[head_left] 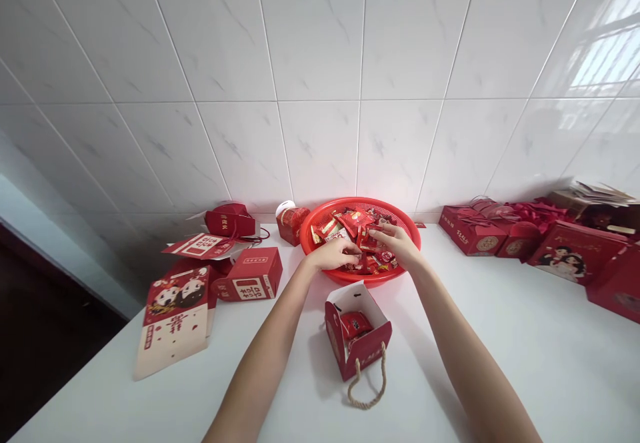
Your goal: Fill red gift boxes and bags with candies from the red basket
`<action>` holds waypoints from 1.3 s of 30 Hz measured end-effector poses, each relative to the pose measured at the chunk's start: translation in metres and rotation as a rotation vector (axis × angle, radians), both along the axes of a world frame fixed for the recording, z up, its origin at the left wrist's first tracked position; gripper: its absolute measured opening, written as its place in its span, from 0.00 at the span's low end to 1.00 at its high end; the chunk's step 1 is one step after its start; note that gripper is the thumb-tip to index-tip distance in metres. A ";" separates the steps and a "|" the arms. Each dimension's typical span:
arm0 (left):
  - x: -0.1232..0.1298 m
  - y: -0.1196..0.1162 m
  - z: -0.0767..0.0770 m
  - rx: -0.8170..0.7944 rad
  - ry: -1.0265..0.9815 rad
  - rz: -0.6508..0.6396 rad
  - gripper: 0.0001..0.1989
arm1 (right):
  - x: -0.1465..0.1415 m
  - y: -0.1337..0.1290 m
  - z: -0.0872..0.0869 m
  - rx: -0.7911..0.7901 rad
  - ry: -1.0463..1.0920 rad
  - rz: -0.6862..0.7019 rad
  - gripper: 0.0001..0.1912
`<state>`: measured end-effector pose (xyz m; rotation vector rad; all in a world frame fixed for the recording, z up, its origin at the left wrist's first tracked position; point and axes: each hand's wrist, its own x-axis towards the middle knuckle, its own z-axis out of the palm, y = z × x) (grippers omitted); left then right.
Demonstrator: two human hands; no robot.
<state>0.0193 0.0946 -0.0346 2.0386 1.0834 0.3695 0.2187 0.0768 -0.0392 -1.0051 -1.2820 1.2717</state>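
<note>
white table beneath both hands (336,254) (395,241), half-curled among red-wrapped sweets (357,221).

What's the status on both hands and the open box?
Both hands, left and right, in red basket among wrapped sweets; grip unclear. Open box in front, sweets inside, rope handle hanging out. Nothing visible between hands and sweets.

The round red perforated plastic basket (411,233) holds heaped glossy packets, mostly red (356,220), probably sweets. On the basket's near side, 1 open dark-red cardboard box (369,352) with 1 beige rope handle (368,403) contains red packaging (356,323).
</note>
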 end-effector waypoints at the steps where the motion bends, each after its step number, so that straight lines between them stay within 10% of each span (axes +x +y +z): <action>1: 0.000 0.000 0.000 0.015 0.002 -0.002 0.19 | 0.000 -0.001 0.001 0.005 -0.007 -0.005 0.19; 29: 0.003 0.006 -0.007 0.176 -0.008 0.299 0.26 | 0.001 0.009 -0.002 -0.014 0.332 -0.212 0.25; 39: 0.012 0.041 0.002 0.149 0.339 0.035 0.24 | 0.002 0.016 -0.005 0.052 0.400 -0.366 0.23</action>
